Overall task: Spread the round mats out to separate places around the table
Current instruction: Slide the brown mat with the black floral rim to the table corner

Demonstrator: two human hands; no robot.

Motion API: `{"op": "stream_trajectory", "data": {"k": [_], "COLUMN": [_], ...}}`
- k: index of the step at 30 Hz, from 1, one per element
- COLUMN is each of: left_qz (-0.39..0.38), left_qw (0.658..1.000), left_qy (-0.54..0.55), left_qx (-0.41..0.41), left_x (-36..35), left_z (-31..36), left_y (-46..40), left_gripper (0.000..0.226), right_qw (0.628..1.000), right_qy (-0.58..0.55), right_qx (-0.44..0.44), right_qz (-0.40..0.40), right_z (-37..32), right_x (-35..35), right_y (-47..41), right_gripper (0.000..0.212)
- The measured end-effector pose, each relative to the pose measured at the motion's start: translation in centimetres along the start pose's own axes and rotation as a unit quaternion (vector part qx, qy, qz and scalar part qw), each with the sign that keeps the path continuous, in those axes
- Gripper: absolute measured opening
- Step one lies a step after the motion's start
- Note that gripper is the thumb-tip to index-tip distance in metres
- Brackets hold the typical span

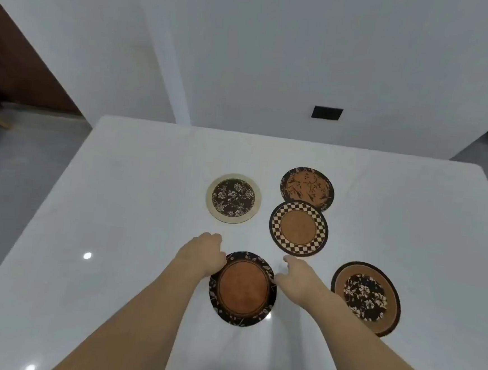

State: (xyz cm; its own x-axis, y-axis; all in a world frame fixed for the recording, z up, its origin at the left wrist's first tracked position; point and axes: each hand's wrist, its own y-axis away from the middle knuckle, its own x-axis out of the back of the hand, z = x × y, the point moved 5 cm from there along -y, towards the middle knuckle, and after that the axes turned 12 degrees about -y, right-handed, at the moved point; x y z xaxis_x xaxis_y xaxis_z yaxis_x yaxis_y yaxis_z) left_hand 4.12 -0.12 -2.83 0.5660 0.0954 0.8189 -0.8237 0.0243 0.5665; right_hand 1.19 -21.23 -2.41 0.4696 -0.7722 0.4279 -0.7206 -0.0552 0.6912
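Observation:
Several round mats lie on the white table. Nearest me is a brown mat with a dark leafy rim. My left hand is curled on its upper left edge. My right hand rests against its right edge with the fingers apart. Further back, a checkered-rim mat overlaps the near edge of an orange mat with a branch pattern. A cream-rimmed dark floral mat lies alone at the back left. A brown-rimmed dark floral mat lies at the right, partly behind my right forearm.
The table's far edge meets a white wall with a black socket plate. Grey floor shows past the left edge. The mats sit in the middle and right of the tabletop.

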Motion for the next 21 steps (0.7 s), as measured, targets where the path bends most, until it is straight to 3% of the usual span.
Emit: {"op": "stream_trajectory", "data": {"k": [4,7,9,11,13,15,19,21], "left_qz": [-0.042,-0.049,-0.035,-0.023,-0.017,-0.012,-0.002,0.002], "left_qw": [0.997,0.992,0.989,0.984,0.980,0.976,0.962,0.958], "left_qy": [0.042,0.074,0.091,0.118,0.141,0.162,0.228,0.247], "left_qx": [0.053,0.090,0.112,0.128,0.138,0.145,0.151,0.149], "left_x": [-2.8,-4.3,-4.6,-5.1,-5.6,-5.9,-6.4,-6.2], "left_z": [-0.2,-0.5,-0.6,-0.6,-0.6,-0.6,-0.9,-0.9], "left_y": [-1.0,-1.5,-1.6,-1.9,-2.0,-2.1,-2.0,-1.6], "left_gripper": [0.024,0.014,0.010,0.004,0.014,0.013,0.012,0.007], "right_qw": [0.998,0.996,0.994,0.990,0.987,0.985,0.982,0.981], "right_qy": [0.007,-0.010,-0.037,-0.061,-0.077,-0.101,-0.144,-0.161], "right_qx": [-0.062,-0.084,-0.092,-0.102,-0.115,-0.119,-0.103,-0.086], "right_qz": [-0.003,0.027,0.055,0.071,0.080,0.078,0.064,0.071], "right_z": [1.2,2.1,2.6,2.9,3.2,3.5,3.7,3.2], "right_x": [-1.4,-2.4,-2.8,-3.2,-3.4,-3.6,-4.0,-4.0], "right_y": [-2.0,-3.1,-3.6,-3.8,-4.1,-4.4,-4.4,-4.0], "right_gripper": [0.037,0.005,0.012,0.003,0.006,0.002,0.021,0.015]}}
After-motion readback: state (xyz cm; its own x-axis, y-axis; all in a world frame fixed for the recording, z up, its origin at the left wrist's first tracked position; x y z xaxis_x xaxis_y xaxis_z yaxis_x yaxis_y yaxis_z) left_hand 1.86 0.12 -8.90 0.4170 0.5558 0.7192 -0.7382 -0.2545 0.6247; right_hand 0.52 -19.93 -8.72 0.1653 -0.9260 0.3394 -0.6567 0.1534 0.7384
